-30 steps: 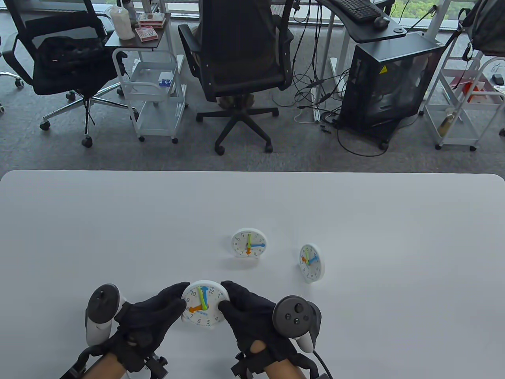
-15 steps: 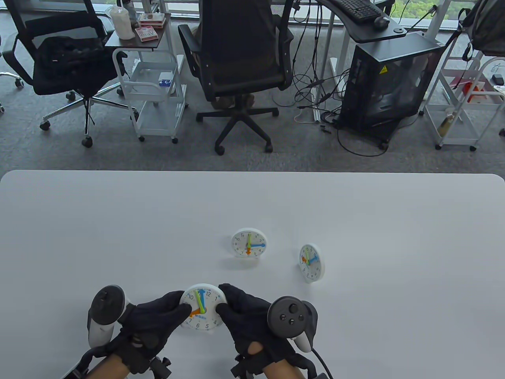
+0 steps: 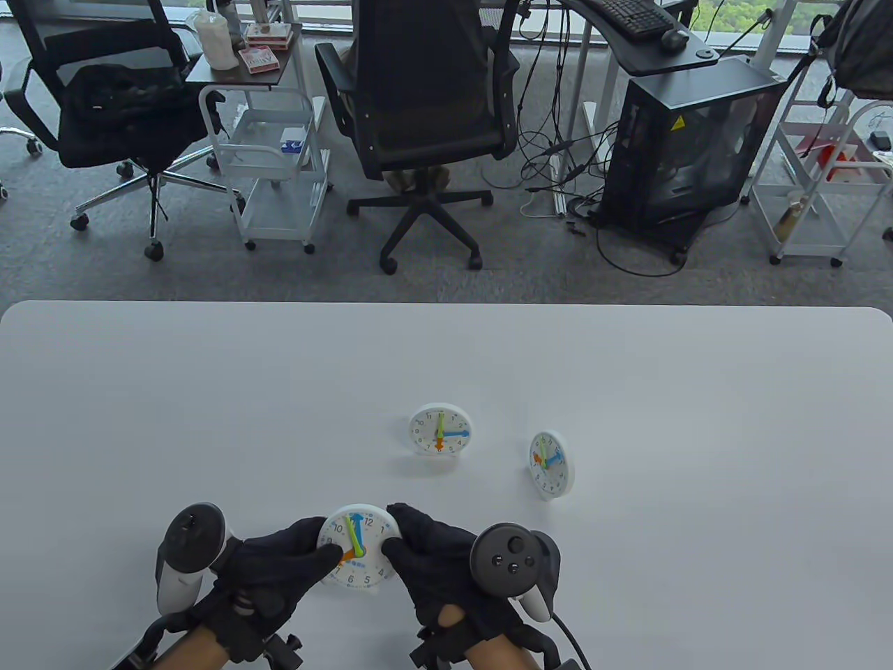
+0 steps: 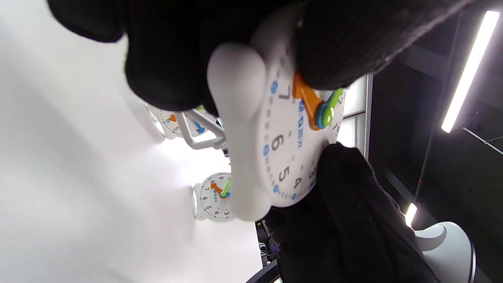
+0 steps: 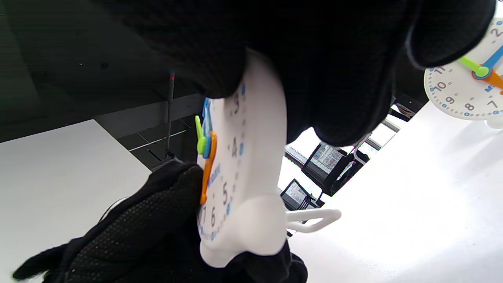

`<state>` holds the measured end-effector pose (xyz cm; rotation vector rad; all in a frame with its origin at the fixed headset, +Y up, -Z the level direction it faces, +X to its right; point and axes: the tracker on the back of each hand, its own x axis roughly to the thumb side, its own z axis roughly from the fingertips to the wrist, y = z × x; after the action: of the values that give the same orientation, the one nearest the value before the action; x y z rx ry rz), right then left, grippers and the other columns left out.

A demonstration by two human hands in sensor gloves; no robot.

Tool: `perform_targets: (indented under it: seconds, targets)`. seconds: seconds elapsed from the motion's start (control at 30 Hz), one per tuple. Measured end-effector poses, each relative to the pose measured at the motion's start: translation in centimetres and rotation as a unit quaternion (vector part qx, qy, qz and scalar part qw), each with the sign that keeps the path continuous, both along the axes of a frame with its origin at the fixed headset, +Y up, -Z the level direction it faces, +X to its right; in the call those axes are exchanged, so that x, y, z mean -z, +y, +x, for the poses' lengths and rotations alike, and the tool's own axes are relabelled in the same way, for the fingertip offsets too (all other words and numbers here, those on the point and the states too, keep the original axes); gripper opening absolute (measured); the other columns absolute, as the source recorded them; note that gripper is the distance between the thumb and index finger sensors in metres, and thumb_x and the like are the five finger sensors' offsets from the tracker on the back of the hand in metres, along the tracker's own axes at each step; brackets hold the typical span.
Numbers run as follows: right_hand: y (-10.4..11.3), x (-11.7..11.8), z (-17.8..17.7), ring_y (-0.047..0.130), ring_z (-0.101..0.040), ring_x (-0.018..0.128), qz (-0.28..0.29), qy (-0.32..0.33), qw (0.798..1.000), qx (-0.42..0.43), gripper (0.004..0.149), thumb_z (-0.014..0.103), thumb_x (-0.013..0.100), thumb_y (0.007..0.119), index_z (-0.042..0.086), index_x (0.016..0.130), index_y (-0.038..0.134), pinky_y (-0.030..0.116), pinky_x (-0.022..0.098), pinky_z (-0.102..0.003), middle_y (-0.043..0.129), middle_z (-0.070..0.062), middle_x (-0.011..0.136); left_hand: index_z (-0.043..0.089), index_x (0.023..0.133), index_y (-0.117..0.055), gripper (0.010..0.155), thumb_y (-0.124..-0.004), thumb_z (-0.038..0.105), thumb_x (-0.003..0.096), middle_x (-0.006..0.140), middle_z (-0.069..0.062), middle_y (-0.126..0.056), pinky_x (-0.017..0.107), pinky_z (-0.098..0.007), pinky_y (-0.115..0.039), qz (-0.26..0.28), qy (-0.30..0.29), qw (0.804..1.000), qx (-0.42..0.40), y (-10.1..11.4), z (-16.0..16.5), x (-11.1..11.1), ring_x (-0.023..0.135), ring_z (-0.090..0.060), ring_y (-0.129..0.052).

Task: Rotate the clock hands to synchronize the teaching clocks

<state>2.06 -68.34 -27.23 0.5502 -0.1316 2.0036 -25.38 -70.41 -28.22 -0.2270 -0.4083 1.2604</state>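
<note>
A white teaching clock (image 3: 359, 548) with orange, blue and green hands is held between both gloved hands near the table's front edge. My left hand (image 3: 279, 565) holds its left rim, and a fingertip touches the orange hand (image 4: 306, 96). My right hand (image 3: 436, 555) grips the right rim; the clock shows edge-on in the right wrist view (image 5: 239, 169). Two more clocks stand farther back: one at the middle (image 3: 440, 430), one to its right (image 3: 550, 465), turned sideways.
The white table (image 3: 209, 405) stretches wide to both sides and the back. Beyond its far edge are office chairs (image 3: 418, 105), a rolling cart (image 3: 268, 160) and a computer tower (image 3: 687, 139) on the floor.
The held clock has moved slightly toward me and down. Its orange hand has swung from about nine toward eight, with the left fingertip now over it.
</note>
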Motion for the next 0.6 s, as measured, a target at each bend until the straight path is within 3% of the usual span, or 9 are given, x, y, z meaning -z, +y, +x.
perform_targets:
  seconds: [0.6]
  targets:
    - [0.04,0.01,-0.05,0.102,-0.034,0.051,0.0,-0.001,1.0,-0.006,0.057,0.035,0.049,0.081,-0.007,0.087,0.079,0.071,0.05,-0.066,0.098,-0.011,0.063,0.014,0.089,-0.08,0.054,-0.091,0.046,0.0481,0.066,-0.005,-0.104,0.057,-0.068,-0.068,-0.008,-0.002,1.0,0.009,-0.17,0.13,0.0,0.059,-0.038,-0.101]
